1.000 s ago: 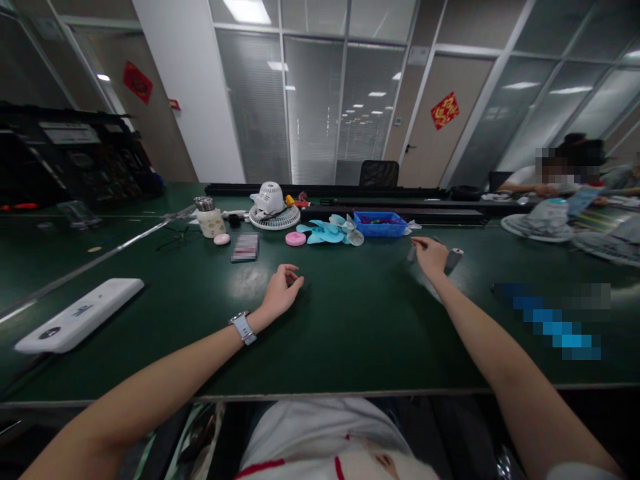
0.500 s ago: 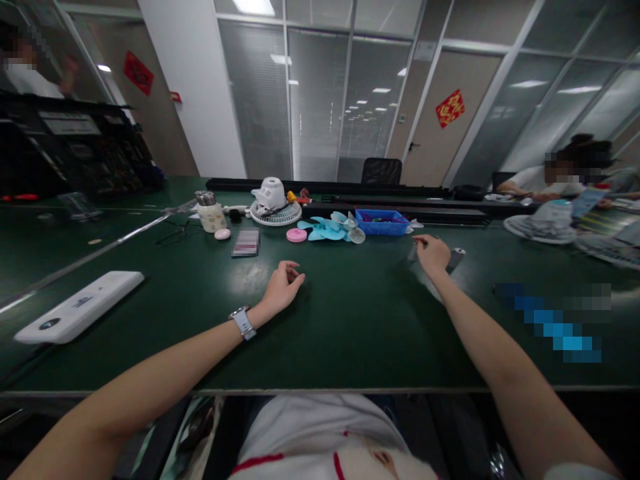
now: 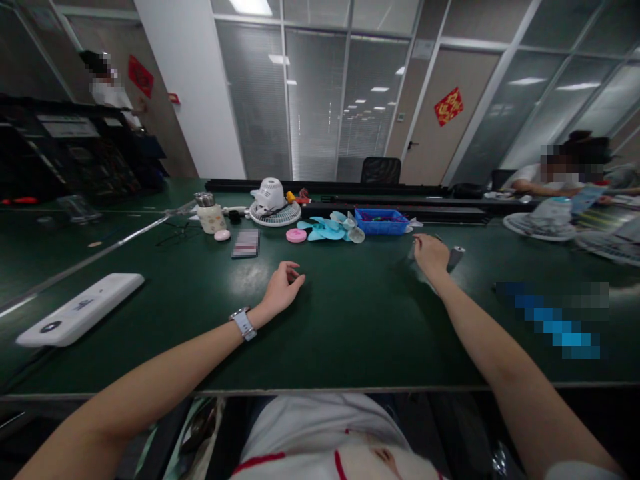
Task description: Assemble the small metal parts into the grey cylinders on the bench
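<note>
Work, I'd judge, is at handling what lies by the person's right hand [image 3: 431,257], which is to the right of the blue tray [image 3: 385,229] and nearer the person. Bent over with its fingers partly curled, that hand is at some clear plastic [image 3: 423,276] and a grey cylinder [image 3: 455,258]; whether it grips either is hidden from where I stand. The left hand [image 3: 284,285], loosely curled and bare of any thing, lies left of the tray, also nearer the person. Any lift calls for a sure pinch first.
</note>
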Tool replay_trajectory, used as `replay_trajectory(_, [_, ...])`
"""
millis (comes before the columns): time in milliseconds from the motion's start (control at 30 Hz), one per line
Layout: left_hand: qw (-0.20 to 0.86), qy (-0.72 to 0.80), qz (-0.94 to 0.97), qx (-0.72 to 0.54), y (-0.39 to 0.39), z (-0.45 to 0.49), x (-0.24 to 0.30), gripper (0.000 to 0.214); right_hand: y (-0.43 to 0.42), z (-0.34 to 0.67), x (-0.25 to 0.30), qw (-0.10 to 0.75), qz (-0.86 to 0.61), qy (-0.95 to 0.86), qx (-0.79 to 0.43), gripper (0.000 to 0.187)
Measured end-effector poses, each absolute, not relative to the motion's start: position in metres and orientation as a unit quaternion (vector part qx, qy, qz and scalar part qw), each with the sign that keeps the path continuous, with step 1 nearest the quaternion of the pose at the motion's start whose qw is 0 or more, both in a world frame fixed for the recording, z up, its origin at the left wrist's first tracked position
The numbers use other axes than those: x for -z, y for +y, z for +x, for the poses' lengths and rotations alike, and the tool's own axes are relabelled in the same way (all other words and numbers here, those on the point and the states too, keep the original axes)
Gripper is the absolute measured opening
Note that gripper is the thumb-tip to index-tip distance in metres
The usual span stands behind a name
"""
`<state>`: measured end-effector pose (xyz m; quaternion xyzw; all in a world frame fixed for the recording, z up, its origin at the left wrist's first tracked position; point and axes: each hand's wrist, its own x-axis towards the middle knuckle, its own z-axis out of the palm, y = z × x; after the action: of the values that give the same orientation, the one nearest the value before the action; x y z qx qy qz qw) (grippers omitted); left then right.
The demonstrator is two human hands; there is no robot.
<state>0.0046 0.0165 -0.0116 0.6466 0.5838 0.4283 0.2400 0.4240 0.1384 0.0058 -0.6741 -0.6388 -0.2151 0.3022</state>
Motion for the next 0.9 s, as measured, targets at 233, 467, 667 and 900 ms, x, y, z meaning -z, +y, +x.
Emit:
replay_trajectory(233, [0.235,0.580,0.650,-0.431,0.017,0.005,0.013,0.034,0.134,0.417,0.001,0.268,-0.690,-0.628,0.239,0.042])
replay_trajectory(467, [0.234,0.577,0.654,-0.429,0.019,0.003,0.017,0.034,0.138,0.422,0.011,0.310,-0.751,-0.579,0.076,0.059])
replay_trajectory(667, [0.256,0.546,0.673,-0.428,0.013,0.006,0.010,0.040,0.109,0.363,0.004,0.383,-0.662,-0.644,0.015,0.071])
replay_trajectory(900, [0.234,0.466,0.745,-0.415,-0.007,0.016,-0.007,0.040,0.021,0.248,0.000,0.350,-0.357,-0.845,-0.191,0.080])
